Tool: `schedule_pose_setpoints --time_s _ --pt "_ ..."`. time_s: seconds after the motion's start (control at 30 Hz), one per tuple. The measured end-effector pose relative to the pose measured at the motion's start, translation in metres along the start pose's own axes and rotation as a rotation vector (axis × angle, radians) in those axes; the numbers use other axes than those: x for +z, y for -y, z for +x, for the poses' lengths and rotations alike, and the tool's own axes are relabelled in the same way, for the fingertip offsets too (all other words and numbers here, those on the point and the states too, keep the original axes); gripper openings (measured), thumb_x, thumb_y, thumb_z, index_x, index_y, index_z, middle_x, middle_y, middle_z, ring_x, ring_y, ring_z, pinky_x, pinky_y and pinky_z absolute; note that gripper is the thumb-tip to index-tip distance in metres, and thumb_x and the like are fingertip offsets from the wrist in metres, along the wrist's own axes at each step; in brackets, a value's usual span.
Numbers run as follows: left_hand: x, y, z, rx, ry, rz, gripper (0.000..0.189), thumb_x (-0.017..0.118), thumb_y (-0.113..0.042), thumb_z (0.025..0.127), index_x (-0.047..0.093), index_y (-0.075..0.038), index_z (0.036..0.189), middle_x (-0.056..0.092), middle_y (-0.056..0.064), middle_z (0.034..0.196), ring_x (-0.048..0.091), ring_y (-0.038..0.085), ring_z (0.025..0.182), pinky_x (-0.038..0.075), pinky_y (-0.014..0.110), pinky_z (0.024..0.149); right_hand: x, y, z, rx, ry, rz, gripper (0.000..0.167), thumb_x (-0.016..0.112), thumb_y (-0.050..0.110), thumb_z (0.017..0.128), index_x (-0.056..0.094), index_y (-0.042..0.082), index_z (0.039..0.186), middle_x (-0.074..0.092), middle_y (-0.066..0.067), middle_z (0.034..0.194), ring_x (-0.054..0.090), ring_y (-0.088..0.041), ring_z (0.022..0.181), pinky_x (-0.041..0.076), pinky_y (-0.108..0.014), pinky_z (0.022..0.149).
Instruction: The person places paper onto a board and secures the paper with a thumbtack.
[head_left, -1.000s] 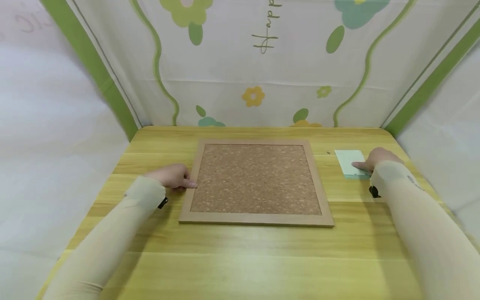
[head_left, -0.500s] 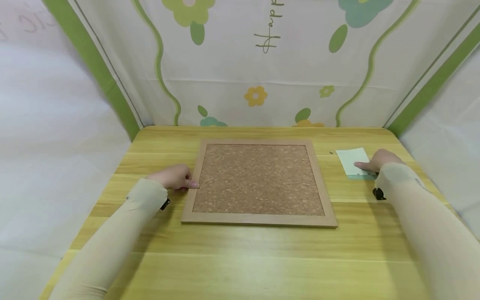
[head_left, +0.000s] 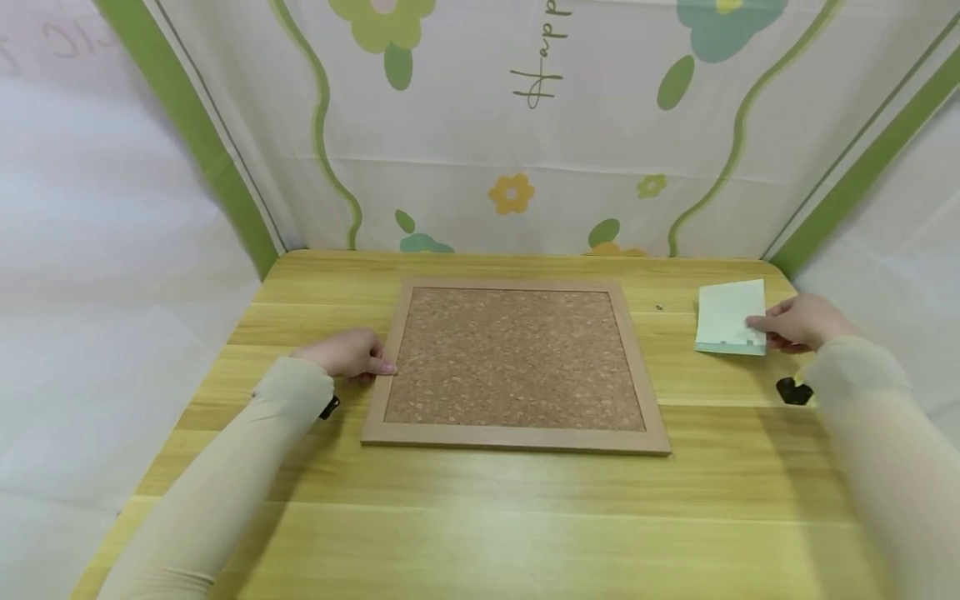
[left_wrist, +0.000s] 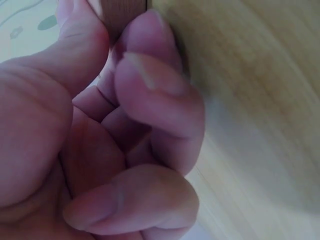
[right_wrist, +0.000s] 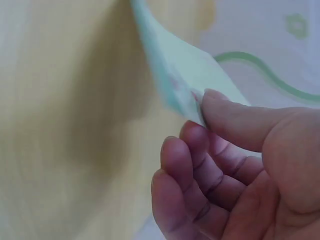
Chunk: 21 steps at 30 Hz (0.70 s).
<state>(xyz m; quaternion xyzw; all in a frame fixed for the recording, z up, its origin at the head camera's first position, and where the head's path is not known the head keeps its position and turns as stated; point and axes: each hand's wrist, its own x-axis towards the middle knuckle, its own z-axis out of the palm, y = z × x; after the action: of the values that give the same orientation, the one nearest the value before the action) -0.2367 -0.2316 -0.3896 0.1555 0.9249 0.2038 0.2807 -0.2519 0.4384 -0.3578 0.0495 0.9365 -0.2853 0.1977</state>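
Observation:
A cork board (head_left: 517,358) in a light wooden frame lies flat on the table. My left hand (head_left: 345,353) grips the left side of the frame, its thumb on top. In the left wrist view the fingers curl beside the frame's edge (left_wrist: 122,17), forefinger against it. At the right, my right hand (head_left: 806,323) pinches a pale green notepad (head_left: 723,312) by its lower right corner. The right wrist view shows the notepad (right_wrist: 187,62) tilted above the tabletop, thumb on its face and fingers behind, with a darker teal edge along one side.
The wooden table (head_left: 480,517) runs back to a white curtain (head_left: 450,133) printed with flowers. Beyond the board's upper right corner lies a tiny dark object (head_left: 660,307). White cloth walls (head_left: 90,333) flank both sides.
The right hand has raised the notepad from the tabletop and shifted it a little to the right, tilting it up. The left hand has stayed on the frame.

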Motion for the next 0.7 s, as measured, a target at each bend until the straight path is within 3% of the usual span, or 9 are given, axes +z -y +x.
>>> schedule_pose_setpoints --time_s 0.13,0.3,0.43,0.53,0.7 --pt "0.0 -0.001 0.0 -0.004 -0.003 0.004 0.039 0.066 -0.033 0.096 0.059 -0.009 0.067 0.054 0.002 0.057 0.039 0.011 0.048 0.036 0.026 0.05 -0.006 0.005 -0.019 -0.032 -0.078 0.018 0.061 0.058 0.046 0.099 0.06 -0.013 0.114 0.068 -0.002 0.078 0.067 -0.02 0.075 0.056 -0.033 0.068" --pt "-0.001 -0.002 -0.002 0.002 -0.009 0.008 0.038 0.065 -0.032 0.097 0.058 -0.009 0.067 0.054 0.002 0.058 0.04 0.011 0.049 0.036 0.027 0.051 -0.005 0.016 -0.035 -0.054 -0.131 0.039 0.066 0.056 0.05 0.098 0.058 -0.013 0.119 0.066 0.0 0.082 0.066 -0.015 0.077 0.056 -0.03 0.069" --pt "0.0 -0.001 -0.001 0.0 -0.009 0.01 0.037 0.065 -0.032 0.097 0.06 -0.009 0.068 0.055 0.002 0.058 0.04 0.012 0.05 0.036 0.027 0.052 0.004 0.027 -0.043 -0.08 -0.214 0.121 0.07 0.06 0.05 0.096 0.057 -0.013 0.125 0.067 0.0 0.083 0.065 -0.012 0.073 0.057 -0.027 0.067" --pt "0.0 -0.001 0.0 -0.001 -0.007 0.015 0.037 0.065 -0.032 0.097 0.061 -0.009 0.068 0.054 0.002 0.058 0.041 0.012 0.05 0.036 0.027 0.052 0.01 0.037 -0.049 -0.086 -0.279 0.162 0.065 0.062 0.056 0.092 0.064 -0.004 0.119 0.069 0.0 0.081 0.066 -0.012 0.073 0.055 -0.024 0.065" --pt "0.0 -0.001 0.0 0.001 -0.006 0.015 0.038 0.065 -0.032 0.097 0.059 -0.009 0.067 0.052 0.001 0.057 0.039 0.012 0.049 0.035 0.027 0.052 0.02 0.053 -0.058 -0.095 -0.347 0.29 0.04 0.067 0.058 0.087 0.072 0.021 0.1 0.069 0.005 0.077 0.068 -0.012 0.072 0.053 -0.021 0.066"
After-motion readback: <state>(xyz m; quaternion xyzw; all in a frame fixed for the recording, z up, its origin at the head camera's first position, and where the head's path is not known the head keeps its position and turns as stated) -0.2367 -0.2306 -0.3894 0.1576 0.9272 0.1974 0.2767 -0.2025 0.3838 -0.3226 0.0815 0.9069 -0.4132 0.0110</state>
